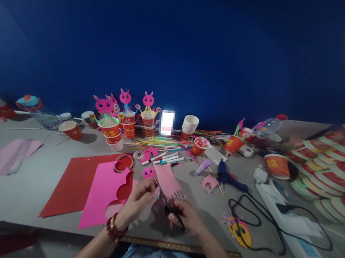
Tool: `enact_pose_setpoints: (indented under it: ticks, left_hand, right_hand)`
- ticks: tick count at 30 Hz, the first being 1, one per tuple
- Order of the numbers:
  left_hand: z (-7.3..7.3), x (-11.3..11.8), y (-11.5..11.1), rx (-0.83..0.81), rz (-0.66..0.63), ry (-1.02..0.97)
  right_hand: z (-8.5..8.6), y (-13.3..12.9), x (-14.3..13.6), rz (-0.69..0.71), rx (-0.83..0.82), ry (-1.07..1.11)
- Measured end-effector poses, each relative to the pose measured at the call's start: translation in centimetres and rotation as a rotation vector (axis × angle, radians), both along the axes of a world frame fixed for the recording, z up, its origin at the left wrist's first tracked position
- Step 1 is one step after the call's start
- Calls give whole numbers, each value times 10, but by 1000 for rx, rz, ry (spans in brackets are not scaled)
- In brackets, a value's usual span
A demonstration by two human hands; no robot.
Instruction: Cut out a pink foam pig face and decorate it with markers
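My right hand (186, 215) grips black-handled scissors (164, 198), their blades pointing up and left toward my other hand. My left hand (140, 199), with a beaded bracelet at the wrist, is closed in a pinch on a small pink paper piece (154, 202), partly hidden by the fingers. Just beyond the left fingers lies a round pink paper face (148, 173) with eyes. Behind the scissors is a light pink paper strip (168, 179), its near end cut into curved points. Whether the blades touch the small piece I cannot tell.
Red card (60, 188) and cut-out magenta paper (98, 194) lie left. Markers (167, 159) and paper cups with pink figures (110, 127) stand behind. At right are a blue glue gun (228, 177), its black cable, a power strip (295, 226) and stacked bowls (331, 162).
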State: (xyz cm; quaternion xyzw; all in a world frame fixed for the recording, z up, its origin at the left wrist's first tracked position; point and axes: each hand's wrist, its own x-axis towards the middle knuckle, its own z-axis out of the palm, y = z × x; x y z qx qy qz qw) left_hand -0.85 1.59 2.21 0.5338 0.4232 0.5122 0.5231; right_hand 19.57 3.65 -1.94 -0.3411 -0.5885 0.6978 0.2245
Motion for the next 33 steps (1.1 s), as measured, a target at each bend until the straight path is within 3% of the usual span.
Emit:
enact_pose_setpoints:
  ticks: [9,17,22,27,33]
  left_hand:
    - [3,-2,1,-16,-9,25]
    - [2,-2,3,-27,-3,32]
    - [-2,-8,1,-47,42,5]
    - [1,-16,-4,-79,126,-37]
    - [10,-16,-7,-91,48,-56]
  right_hand:
    - [4,2,-1,1,-39,-35]
    - [-3,5,-4,-39,-30,-68]
    - [8,11,-12,-131,-51,15]
    - [21,9,-12,14,-357,227]
    - [35,12,3,107,-339,442]
